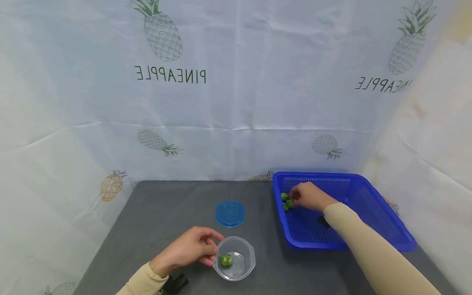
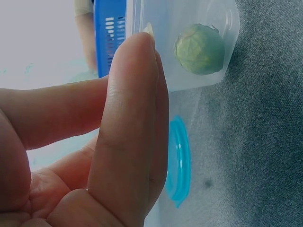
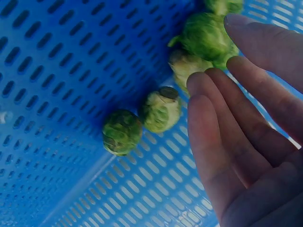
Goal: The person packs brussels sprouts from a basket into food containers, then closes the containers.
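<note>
My left hand (image 1: 191, 248) pinches the rim of a clear plastic tub (image 1: 246, 262), thumb on one side and fingers on the other. One Brussels sprout (image 1: 226, 260) lies inside the tub, also plain in the left wrist view. Over at the right, my right hand (image 1: 311, 196) reaches into a blue plastic basket (image 1: 343, 246). Its slightly bent fingers are spread beside a bright green Brussels sprout (image 3: 208, 38), the thumb tip at the sprout's edge. Other sprouts, a pale one (image 3: 161, 109) and a darker one (image 3: 122, 132), lie along the basket's side.
A blue lid (image 1: 230, 214) lies flat on the grey table (image 1: 169, 209), behind the tub. Pineapple-printed white cloth (image 1: 236, 102) hangs behind the table and along its sides. The basket's raised walls stand around the right hand.
</note>
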`<action>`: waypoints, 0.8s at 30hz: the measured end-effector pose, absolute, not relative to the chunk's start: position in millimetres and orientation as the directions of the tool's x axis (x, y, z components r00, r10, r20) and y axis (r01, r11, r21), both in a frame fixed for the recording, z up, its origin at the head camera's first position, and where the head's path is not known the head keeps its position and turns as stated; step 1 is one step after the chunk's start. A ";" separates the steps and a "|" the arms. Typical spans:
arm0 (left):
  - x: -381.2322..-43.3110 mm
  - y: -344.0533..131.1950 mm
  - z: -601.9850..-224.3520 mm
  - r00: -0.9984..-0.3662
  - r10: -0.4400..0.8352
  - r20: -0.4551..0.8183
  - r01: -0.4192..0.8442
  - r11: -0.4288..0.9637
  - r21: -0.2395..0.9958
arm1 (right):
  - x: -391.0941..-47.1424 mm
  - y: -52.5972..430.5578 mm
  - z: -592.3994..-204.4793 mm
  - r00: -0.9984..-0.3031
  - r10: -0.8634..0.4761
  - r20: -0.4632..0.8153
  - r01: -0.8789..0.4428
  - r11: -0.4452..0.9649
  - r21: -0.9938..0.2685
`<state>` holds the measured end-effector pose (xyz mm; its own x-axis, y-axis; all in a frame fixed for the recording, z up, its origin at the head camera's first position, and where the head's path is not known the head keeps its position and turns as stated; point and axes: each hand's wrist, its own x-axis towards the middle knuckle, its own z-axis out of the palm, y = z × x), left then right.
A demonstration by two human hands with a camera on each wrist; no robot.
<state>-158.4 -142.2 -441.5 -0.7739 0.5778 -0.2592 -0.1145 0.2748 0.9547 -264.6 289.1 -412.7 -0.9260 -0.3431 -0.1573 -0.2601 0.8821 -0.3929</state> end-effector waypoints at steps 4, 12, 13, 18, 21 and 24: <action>-158.2 -140.6 -442.7 -0.774 0.578 -0.259 -0.111 0.279 0.954 | -265.8 289.4 -419.3 -0.930 -0.334 -0.152 -0.261 0.893 -0.368; -158.3 -140.7 -441.0 -0.778 0.574 -0.255 -0.106 0.281 0.954 | -267.8 283.2 -424.6 -0.941 -0.301 -0.156 -0.232 0.907 -0.352; -158.5 -140.7 -440.9 -0.778 0.575 -0.253 -0.104 0.280 0.954 | -267.5 282.6 -424.5 -0.942 -0.298 -0.157 -0.229 0.908 -0.352; -159.0 -141.7 -440.2 -0.777 0.579 -0.247 -0.099 0.275 0.956 | -266.7 278.6 -424.4 -0.944 -0.298 -0.141 -0.236 0.910 -0.341; -158.8 -142.4 -440.4 -0.777 0.578 -0.248 -0.100 0.276 0.956 | -267.1 276.4 -425.8 -0.946 -0.297 -0.128 -0.242 0.913 -0.329; -158.7 -142.8 -441.1 -0.778 0.575 -0.251 -0.102 0.279 0.955 | -267.9 274.3 -427.2 -0.950 -0.288 -0.124 -0.235 0.916 -0.324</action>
